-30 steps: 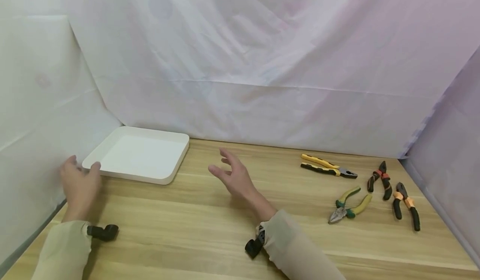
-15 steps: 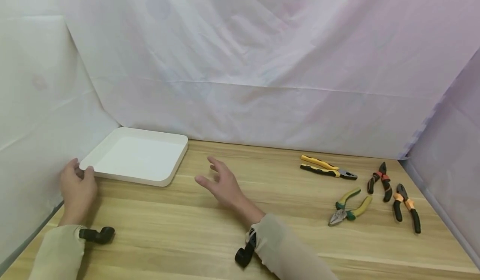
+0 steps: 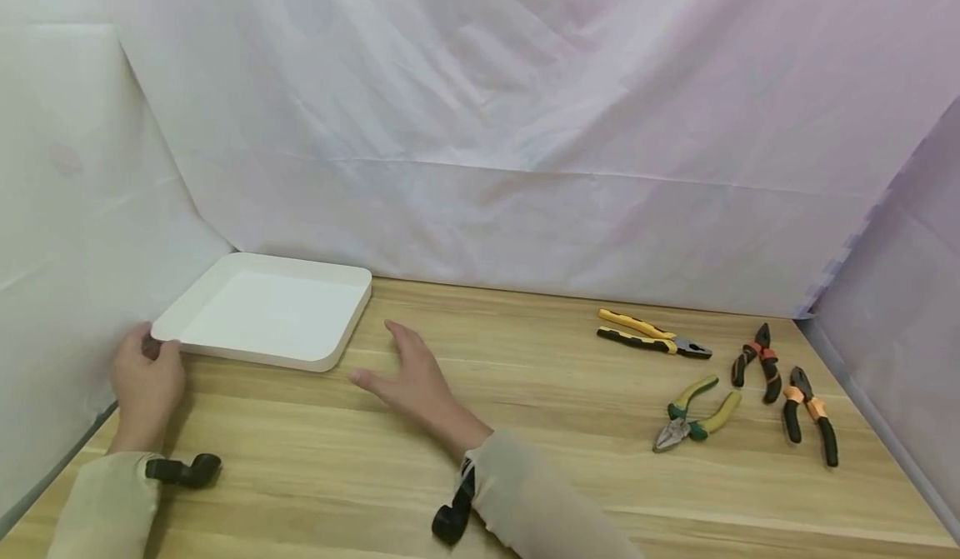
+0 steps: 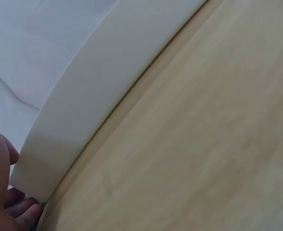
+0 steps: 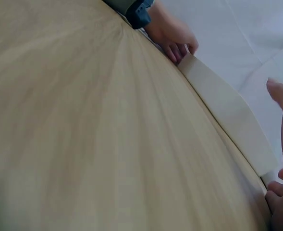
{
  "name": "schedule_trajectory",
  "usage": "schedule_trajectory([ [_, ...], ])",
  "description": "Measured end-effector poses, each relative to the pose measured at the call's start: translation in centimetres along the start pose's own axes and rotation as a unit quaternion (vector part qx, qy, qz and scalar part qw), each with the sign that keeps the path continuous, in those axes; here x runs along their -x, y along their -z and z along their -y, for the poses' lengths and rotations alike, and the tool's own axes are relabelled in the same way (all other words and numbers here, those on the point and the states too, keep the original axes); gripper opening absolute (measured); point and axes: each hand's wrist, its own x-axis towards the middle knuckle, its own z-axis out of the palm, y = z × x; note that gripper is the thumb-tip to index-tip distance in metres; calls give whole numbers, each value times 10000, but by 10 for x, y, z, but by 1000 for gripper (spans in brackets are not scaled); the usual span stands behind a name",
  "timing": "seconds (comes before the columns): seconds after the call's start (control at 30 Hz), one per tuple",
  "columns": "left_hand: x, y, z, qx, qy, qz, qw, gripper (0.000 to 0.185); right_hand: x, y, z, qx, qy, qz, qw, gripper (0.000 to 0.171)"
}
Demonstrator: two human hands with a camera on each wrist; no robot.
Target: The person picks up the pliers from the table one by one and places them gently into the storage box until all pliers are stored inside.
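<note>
A shallow white tray point(image 3: 270, 316) lies on the table at the back left. At its near left corner is my left hand point(image 3: 147, 384), gripping the corner with the thumb on the front side and the fingers curled round the left side. In the left wrist view, the tray's wall point(image 4: 83, 96) runs up from between the thumb and fingers of the hand point(image 4: 2, 183). My right hand point(image 3: 420, 388) is just right of the tray's near right corner, apart from it, thumb and fingers spread and holding nothing.
At the right of the table lie yellow-black pliers point(image 3: 645, 336), green-yellow pliers point(image 3: 693, 420), red-black pliers point(image 3: 760, 359) and orange-black pliers point(image 3: 810, 409). White cloth point(image 3: 480, 126) hangs behind and at both sides of the wooden table point(image 3: 337, 476).
My left hand has closed onto the tray's near left corner. The right hand has moved left towards the tray. The pliers lie where they were.
</note>
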Motion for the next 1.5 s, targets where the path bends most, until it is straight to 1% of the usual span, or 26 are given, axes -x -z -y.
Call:
schedule_trajectory([
  [0.13, 1, -1, 0, 29, 230, -122, 9997, 63, -5, -16, 8, 120, -28, -155, 9998, 93],
  [0.17, 2, -1, 0, 21, 245, -150, 9996, 62, -6, -19, 10, 109, -17, -202, 9997, 93],
  [0.23, 2, -2, 0, -36, 190, -183, 9996, 61, -9, -23, 13, 102, 14, -265, 9996, 93],
  [0.4, 2, -4, 0, -237, -79, -184, 9995, 60, -15, -28, 18, 1, -15, -454, 9990, 92],
  [0.53, 1, -4, 0, -351, -163, -213, 9990, 60, -18, -31, 18, -146, -82, -549, 9984, 90],
  [0.67, 0, -4, 1, -395, -187, -74, 9990, 62, -24, -34, 16, -179, 49, -651, 9977, 84],
  [0.83, 3, -5, 2, -361, -310, 299, 9984, 65, -28, -38, 13, -231, 268, -820, 9960, 75],
  [0.93, 3, -7, 3, -391, -412, 440, 9974, 64, -28, -38, 13, -245, 311, -794, 9961, 77],
  [1.07, 3, -8, 3, -419, -441, 451, 9971, 63, -29, -37, 13, -99, 288, -775, 9965, 82],
  [1.2, 2, -6, 5, -400, -498, 545, 9965, 64, -30, -38, 14, 63, 248, -741, 9969, 79],
  [1.33, 4, -3, 6, -393, -595, 670, 9952, 66, -29, -38, 16, 105, 174, -669, 9976, 77],
  [1.5, 4, -1, 5, -430, -657, 723, 9943, 67, -28, -37, 18, 147, 165, -650, 9976, 75],
])
